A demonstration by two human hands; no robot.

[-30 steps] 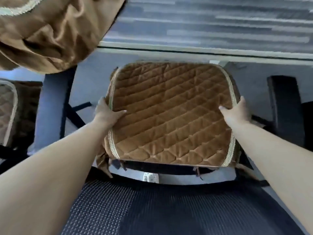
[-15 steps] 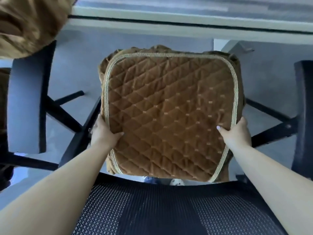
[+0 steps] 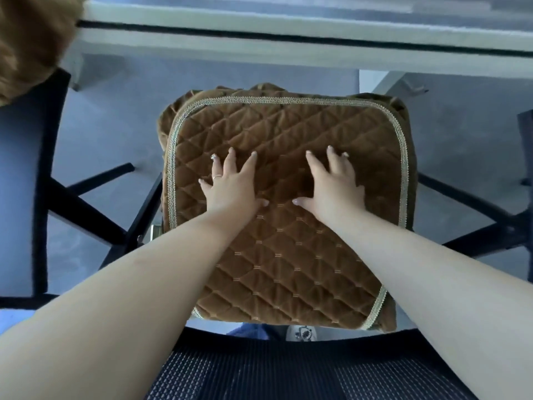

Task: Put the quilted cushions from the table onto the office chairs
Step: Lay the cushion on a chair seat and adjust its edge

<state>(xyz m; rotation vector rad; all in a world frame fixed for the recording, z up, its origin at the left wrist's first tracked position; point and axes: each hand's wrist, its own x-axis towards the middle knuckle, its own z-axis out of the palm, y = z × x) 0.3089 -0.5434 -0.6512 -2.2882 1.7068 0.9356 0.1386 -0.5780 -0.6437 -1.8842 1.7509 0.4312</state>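
A brown quilted cushion point(image 3: 285, 255) with pale braid trim lies flat on the seat of an office chair, covering the seat. My left hand point(image 3: 230, 189) and my right hand point(image 3: 334, 186) press on the cushion's middle, side by side, palms down, fingers spread and straight. The chair's black mesh backrest point(image 3: 288, 373) fills the bottom of the view, and my arms reach over it. More brown cushion fabric point(image 3: 28, 41) hangs over the table edge at the top left.
The white table edge point(image 3: 288, 47) runs across the top, just beyond the chair. Black armrests stand at the left point(image 3: 26, 180) and right point(image 3: 525, 145). Black chair-base legs point(image 3: 86, 209) spread over the grey floor.
Both hands let go of the cushion's side edges and moved inward onto its top. The cushion now lies lower and flat on the seat.
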